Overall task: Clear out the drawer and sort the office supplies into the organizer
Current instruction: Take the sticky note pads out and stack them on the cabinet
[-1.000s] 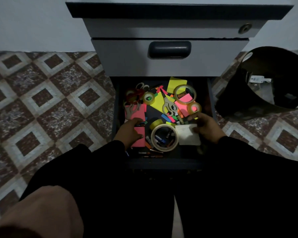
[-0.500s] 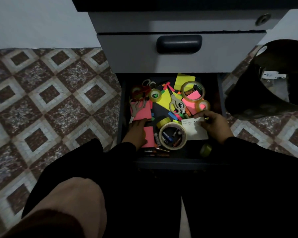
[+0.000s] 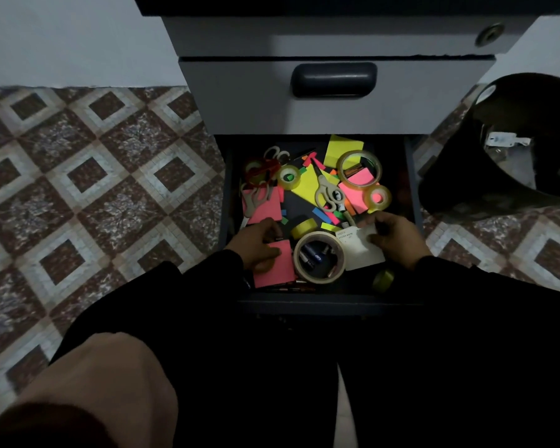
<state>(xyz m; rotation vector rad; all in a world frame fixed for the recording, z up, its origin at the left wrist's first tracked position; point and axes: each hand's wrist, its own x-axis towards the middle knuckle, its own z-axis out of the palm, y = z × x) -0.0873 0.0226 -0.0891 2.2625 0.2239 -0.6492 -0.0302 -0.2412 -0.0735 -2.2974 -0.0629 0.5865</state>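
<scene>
The bottom drawer (image 3: 413,189) of a grey cabinet stands pulled out, full of office supplies. My left hand (image 3: 256,242) grips a pink sticky note pad (image 3: 277,266) at the drawer's front left. My right hand (image 3: 396,239) pinches a white sticky note pack (image 3: 359,248) at the front right. Between them lies a wide masking tape roll (image 3: 319,257) with pens inside it. Farther back lie beige scissors (image 3: 327,194), clear tape rolls (image 3: 359,168), yellow notes (image 3: 307,185) and coloured flags. No organizer is in view.
A black bin (image 3: 511,150) lies tipped on the tiled floor to the right of the drawer. The closed upper drawer with its dark handle (image 3: 333,79) overhangs the back. My knees and dark sleeves fill the foreground.
The view has shifted slightly. My right hand has closed more onto the white pack, and my left hand has curled round the pink pad's edge. A small yellow-green roll shows near my right wrist.
</scene>
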